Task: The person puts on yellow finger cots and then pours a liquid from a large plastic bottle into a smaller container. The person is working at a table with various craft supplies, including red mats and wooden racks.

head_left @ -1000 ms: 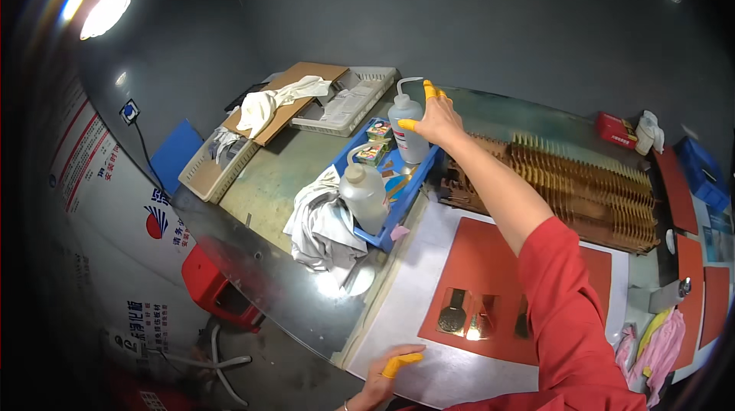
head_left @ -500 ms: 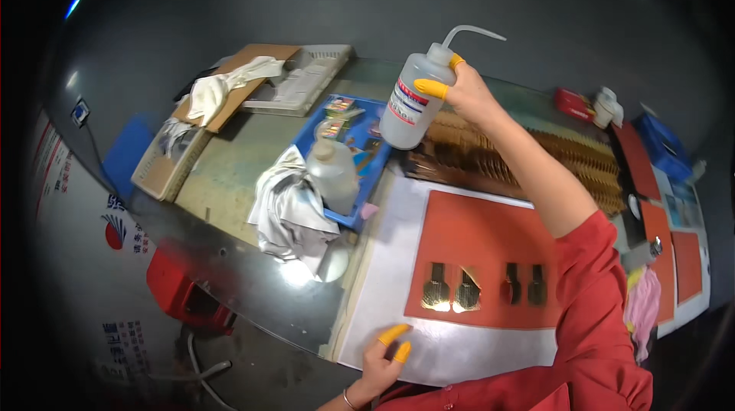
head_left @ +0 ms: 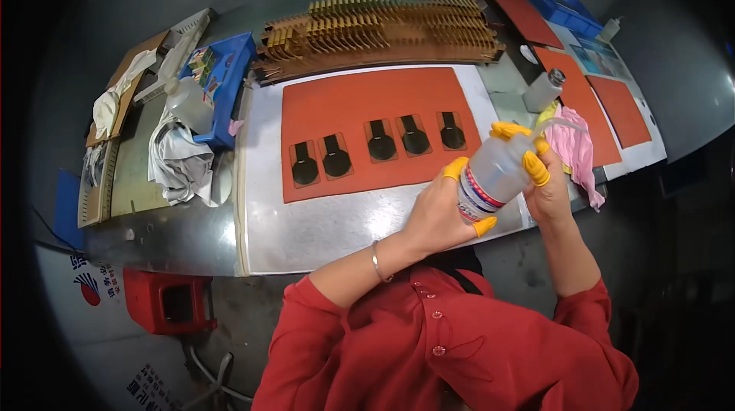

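Between my two hands I hold a white squeeze wash bottle [head_left: 498, 168] with a bent spout, tilted to the right over the table's front edge. My left hand [head_left: 438, 216] grips its body near the base. My right hand [head_left: 548, 185] closes round the top by the cap. Yellow finger cots cover several fingertips. On the orange mat [head_left: 360, 101] lie several dark paddle-shaped pieces [head_left: 335, 158] in a row, each on a small rectangle. A metal-capped bottle [head_left: 544, 90] stands beyond my right hand, beside a pink cloth [head_left: 573, 152].
A long rack of thin brown pieces [head_left: 383, 32] stands behind the mat. Left are a blue tray [head_left: 243, 51], a translucent jug [head_left: 189, 105] and a grey cloth [head_left: 178, 158]. Farther right are orange sheets [head_left: 622, 111] and a blue bin [head_left: 559, 9]. A red stool [head_left: 164, 300] sits below.
The wash bottle has come from above the blue tray to near my body on the right. My left hand has joined my right on it. The view has turned rightward.
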Demonstrator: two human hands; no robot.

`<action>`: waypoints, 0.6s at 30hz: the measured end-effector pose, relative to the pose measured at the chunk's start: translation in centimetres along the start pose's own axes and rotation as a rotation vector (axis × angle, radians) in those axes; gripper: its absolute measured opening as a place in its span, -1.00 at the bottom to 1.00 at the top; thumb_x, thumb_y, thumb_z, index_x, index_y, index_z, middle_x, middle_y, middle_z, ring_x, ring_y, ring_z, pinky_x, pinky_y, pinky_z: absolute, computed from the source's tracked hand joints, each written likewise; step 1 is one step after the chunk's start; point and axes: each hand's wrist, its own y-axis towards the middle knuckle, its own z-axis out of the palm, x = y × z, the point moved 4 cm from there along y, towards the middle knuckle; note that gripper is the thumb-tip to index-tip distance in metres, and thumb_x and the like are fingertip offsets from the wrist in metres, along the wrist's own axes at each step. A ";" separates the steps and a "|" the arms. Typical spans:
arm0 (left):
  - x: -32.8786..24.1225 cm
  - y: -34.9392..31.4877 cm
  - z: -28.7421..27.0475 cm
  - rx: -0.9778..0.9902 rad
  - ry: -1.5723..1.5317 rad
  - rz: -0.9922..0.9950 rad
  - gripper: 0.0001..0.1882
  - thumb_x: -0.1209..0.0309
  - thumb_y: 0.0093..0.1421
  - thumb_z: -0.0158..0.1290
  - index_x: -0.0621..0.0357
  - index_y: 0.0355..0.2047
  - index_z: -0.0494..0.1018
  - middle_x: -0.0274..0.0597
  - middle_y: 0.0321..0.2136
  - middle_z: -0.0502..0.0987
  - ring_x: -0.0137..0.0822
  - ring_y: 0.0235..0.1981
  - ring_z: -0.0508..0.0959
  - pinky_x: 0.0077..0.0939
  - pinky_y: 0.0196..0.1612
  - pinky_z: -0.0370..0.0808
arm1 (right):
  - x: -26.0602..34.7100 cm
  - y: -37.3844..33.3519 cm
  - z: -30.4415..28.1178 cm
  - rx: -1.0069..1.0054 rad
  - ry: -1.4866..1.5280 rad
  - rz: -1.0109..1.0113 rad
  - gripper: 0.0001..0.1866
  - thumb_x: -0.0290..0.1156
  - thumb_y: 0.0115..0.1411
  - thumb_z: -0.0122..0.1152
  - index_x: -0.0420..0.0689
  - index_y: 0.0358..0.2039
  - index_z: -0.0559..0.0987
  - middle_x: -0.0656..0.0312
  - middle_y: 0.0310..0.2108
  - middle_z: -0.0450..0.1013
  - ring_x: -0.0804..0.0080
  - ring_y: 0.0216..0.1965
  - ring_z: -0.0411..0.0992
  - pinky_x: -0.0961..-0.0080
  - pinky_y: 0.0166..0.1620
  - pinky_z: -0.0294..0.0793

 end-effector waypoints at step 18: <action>-0.5 6.2 10.7 0.717 -0.364 -0.303 -0.21 0.17 -0.24 0.25 0.32 -0.06 0.16 -0.12 -0.27 0.41 -0.37 -0.23 0.42 -0.52 -0.15 0.35 | -0.8 -3.2 -13.4 -0.219 0.108 -0.094 -0.38 -0.23 -0.01 0.21 -0.29 -0.01 0.23 0.10 -0.14 0.32 0.38 -0.07 0.28 0.44 0.01 0.22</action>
